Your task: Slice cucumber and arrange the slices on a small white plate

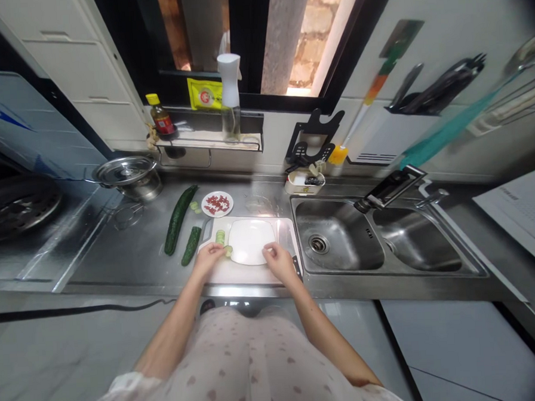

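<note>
A white plate (pixel 251 237) with rounded corners lies on a pale cutting board (pixel 226 275). At its left edge my left hand (pixel 208 257) is closed, with a cucumber slice (pixel 228 250) at the fingertips. My right hand (pixel 278 261) is pinched over the plate's right edge; what its fingers hold, if anything, cannot be made out. Behind the left hand, a row of cucumber slices (pixel 220 236) rests on the board. To the left are a cut cucumber piece (pixel 191 246) and a long cucumber (pixel 180 222). A knife (pixel 297 267) lies partly hidden by the right hand.
Behind the board stands a small plate of red pieces (pixel 217 204), with a few cucumber offcuts (pixel 195 207) beside it. A steel pot (pixel 132 177) is at the back left. The double sink (pixel 336 236) with its black faucet (pixel 386 191) is on the right.
</note>
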Action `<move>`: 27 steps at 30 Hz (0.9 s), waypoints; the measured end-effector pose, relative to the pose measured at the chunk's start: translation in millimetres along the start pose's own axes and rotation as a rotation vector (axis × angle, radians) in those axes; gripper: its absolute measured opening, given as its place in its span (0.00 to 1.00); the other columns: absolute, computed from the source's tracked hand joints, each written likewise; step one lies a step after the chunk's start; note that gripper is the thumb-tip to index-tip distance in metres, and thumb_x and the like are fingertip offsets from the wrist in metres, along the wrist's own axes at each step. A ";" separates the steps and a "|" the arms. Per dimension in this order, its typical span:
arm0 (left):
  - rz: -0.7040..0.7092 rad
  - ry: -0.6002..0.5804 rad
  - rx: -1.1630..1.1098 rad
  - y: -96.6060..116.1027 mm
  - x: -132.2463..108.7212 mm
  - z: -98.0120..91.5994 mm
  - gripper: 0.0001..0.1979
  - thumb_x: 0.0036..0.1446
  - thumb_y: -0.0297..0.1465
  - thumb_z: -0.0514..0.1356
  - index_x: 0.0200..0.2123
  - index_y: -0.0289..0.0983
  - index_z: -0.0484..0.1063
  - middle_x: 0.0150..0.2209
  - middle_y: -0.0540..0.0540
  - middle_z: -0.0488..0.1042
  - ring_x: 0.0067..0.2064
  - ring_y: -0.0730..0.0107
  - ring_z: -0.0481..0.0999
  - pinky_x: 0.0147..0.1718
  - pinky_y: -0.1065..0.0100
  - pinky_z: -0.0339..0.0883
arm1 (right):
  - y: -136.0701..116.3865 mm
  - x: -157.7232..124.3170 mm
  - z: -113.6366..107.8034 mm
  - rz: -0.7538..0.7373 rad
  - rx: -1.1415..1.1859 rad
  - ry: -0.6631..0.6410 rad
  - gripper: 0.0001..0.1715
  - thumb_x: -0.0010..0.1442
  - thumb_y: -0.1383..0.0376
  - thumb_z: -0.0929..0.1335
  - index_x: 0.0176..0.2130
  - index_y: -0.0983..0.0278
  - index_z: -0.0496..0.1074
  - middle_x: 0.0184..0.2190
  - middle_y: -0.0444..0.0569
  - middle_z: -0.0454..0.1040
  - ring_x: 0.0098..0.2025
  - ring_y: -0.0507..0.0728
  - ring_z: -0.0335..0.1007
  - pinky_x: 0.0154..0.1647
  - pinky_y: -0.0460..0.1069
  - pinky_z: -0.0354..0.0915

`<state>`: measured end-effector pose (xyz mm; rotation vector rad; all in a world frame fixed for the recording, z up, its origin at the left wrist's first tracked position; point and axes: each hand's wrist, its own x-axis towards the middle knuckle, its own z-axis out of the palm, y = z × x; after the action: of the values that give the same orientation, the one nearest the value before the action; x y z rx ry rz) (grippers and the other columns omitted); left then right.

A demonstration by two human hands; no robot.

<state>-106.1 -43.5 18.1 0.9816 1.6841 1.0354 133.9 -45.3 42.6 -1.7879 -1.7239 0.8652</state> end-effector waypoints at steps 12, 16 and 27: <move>0.218 -0.270 -0.061 54.6 -18.5 15.5 0.12 0.43 0.37 0.67 0.28 0.34 0.74 0.27 0.48 0.75 0.31 0.69 0.73 0.33 0.69 0.66 | -50.5 14.1 6.3 -0.522 0.015 -0.060 0.10 0.62 0.64 0.65 0.42 0.62 0.74 0.38 0.50 0.71 0.44 0.57 0.64 0.48 0.52 0.60; 0.238 -0.263 -0.031 51.2 -15.5 19.7 0.14 0.44 0.39 0.67 0.29 0.34 0.74 0.29 0.48 0.75 0.31 0.71 0.72 0.32 0.70 0.65 | -48.9 17.8 8.8 -0.541 -0.007 -0.073 0.07 0.62 0.67 0.65 0.38 0.63 0.73 0.37 0.49 0.71 0.42 0.57 0.63 0.47 0.51 0.59; -0.208 -0.280 -0.281 54.3 -24.6 31.1 0.20 0.47 0.46 0.63 0.34 0.35 0.69 0.25 0.49 0.72 0.18 0.83 0.59 0.17 0.78 0.42 | -43.3 23.7 2.2 -0.547 0.056 -0.020 0.07 0.62 0.66 0.64 0.36 0.62 0.72 0.36 0.48 0.72 0.43 0.56 0.65 0.48 0.51 0.58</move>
<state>-60.9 -41.3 67.8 0.7145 1.3364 0.9196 102.9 -19.0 70.8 -1.1748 -2.0330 0.6812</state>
